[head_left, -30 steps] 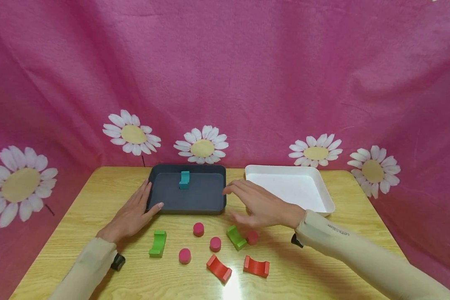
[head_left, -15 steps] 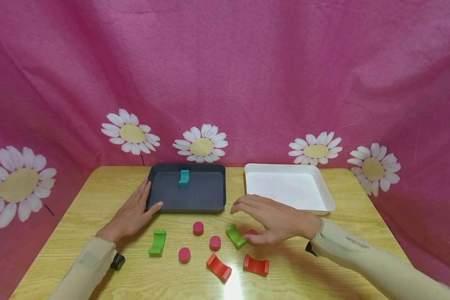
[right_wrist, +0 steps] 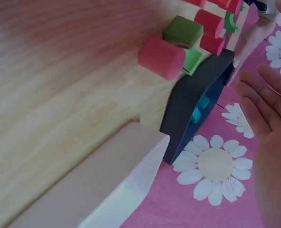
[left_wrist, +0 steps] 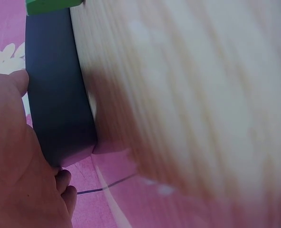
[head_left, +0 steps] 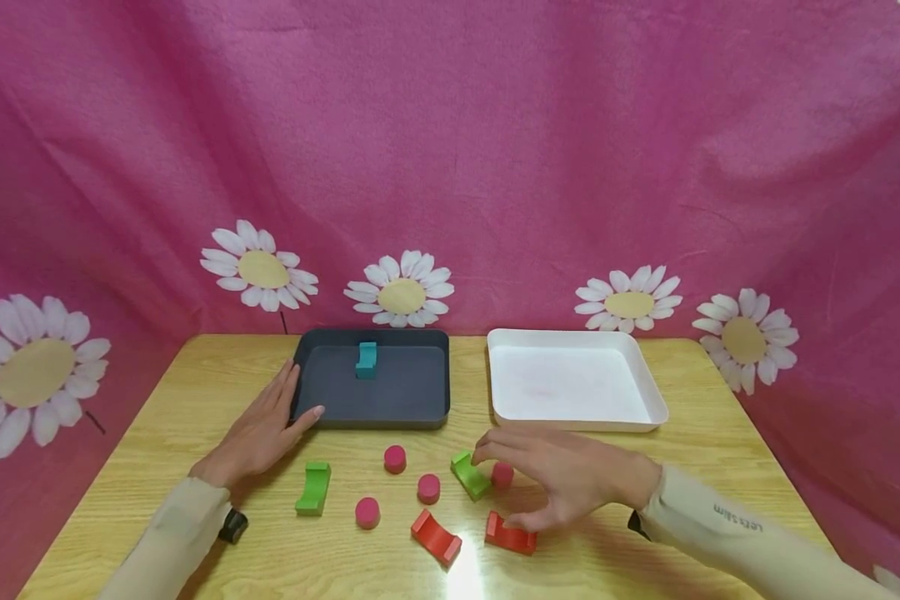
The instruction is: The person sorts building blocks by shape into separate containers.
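My left hand rests along the left side of the dark grey tray, thumb over its front left corner. Inside that tray lies one teal block with a curved hollow. My right hand, fingers spread and holding nothing, hovers over the right-hand blocks. Under its fingers are a green curved block and a pink cylinder; its thumb overlaps a red curved block. In the right wrist view, the pink cylinder stands beside the green block.
A white tray stands at the back right. Another green curved block, another red one and more pink cylinders lie across the front of the wooden table. A pink flowered cloth hangs behind.
My right hand has moved from the dark tray's right edge toward me and rightward, over the green block and pink cylinder. The left hand stays at the tray.
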Demonstrator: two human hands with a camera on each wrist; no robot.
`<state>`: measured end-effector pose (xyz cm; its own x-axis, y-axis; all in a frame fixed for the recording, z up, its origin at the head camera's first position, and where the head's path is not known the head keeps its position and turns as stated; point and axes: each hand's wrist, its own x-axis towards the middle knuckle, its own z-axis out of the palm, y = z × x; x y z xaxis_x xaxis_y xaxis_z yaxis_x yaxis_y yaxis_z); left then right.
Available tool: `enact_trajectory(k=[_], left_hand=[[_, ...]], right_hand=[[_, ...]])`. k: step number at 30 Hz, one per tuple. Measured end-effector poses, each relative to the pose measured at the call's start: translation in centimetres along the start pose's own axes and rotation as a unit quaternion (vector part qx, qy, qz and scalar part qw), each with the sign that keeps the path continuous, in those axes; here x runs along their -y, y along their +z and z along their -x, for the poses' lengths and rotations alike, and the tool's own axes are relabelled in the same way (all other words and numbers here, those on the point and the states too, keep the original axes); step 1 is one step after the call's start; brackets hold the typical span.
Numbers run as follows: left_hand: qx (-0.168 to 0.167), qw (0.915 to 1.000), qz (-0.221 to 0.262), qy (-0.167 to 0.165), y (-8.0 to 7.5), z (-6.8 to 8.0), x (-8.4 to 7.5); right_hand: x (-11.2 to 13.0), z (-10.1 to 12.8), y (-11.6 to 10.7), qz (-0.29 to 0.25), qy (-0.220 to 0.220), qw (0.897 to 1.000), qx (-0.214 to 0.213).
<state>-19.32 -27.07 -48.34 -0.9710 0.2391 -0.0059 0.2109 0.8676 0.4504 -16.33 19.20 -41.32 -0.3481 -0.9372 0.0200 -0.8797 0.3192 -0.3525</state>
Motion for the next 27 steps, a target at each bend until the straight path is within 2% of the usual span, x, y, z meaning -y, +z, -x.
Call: enact_trajectory(k=[8,16,20,27], left_hand=[[0.004,1.0000,0.001,-0.006,0.1,0.1,0.2],[0.001,1.0000,0.001,-0.005,0.1,0.2,0.0],[0.001,1.0000,0.000,-0.006,0.1,0.0,0.1],[-0.001,1.0000,0.003,-0.004,0.2,0.0,0.1]], right_hand=[[0.5,0.5,1.4,-0.029,0.006,0.999,0.035],[0.7,0.9,2.3,0.011,0.000,0.998,0.056],[0.5,1.1,2.8,0.003,0.007,0.998,0.070],[0.2,1.3,3.5,-0.009,-0.007,0.997,0.083]])
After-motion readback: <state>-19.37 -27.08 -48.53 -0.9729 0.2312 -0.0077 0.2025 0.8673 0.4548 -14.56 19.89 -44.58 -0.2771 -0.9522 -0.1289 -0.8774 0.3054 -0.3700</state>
